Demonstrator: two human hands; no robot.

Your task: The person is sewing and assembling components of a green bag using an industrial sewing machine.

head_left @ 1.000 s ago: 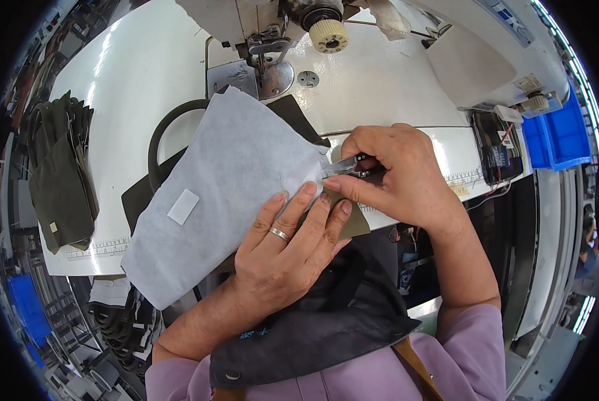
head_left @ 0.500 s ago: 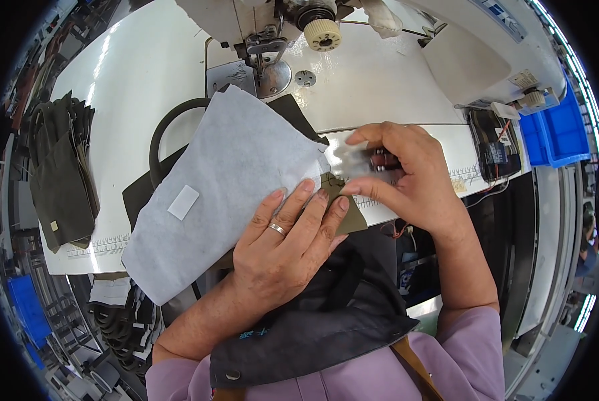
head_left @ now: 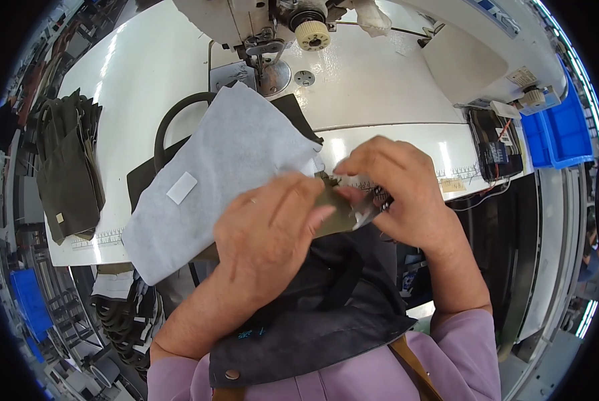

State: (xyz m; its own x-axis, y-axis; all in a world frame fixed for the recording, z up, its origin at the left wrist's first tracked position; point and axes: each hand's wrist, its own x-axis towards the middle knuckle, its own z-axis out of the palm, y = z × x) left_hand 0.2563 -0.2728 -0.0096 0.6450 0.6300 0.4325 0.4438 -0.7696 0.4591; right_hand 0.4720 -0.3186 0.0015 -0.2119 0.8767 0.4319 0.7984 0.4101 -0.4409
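Note:
A piece of pale grey interlining-like fabric (head_left: 226,154) with a small white rectangle (head_left: 182,188) on it lies over a dark olive fabric piece with a curved handle (head_left: 169,127). My left hand (head_left: 266,234) is over the right part of this work, its fingers smeared by motion, so I cannot tell whether they grip the cloth. Just right of it, my right hand (head_left: 403,190) is closed around small metal thread snips (head_left: 373,208), blades pointing down beside the olive fabric edge (head_left: 333,207). Loose threads show at that edge.
A sewing machine's needle and presser foot (head_left: 262,63) stand beyond the work. Similar dark fabric pieces (head_left: 69,164) are stacked at the table's left, and more hang below its edge (head_left: 129,321). A blue bin (head_left: 558,134) and a dark bundle (head_left: 495,145) are at the right.
My left hand has lifted from lying flat on the fabric and shifted slightly left. My right hand has turned the snips downward and moved slightly lower. The fabric has barely shifted.

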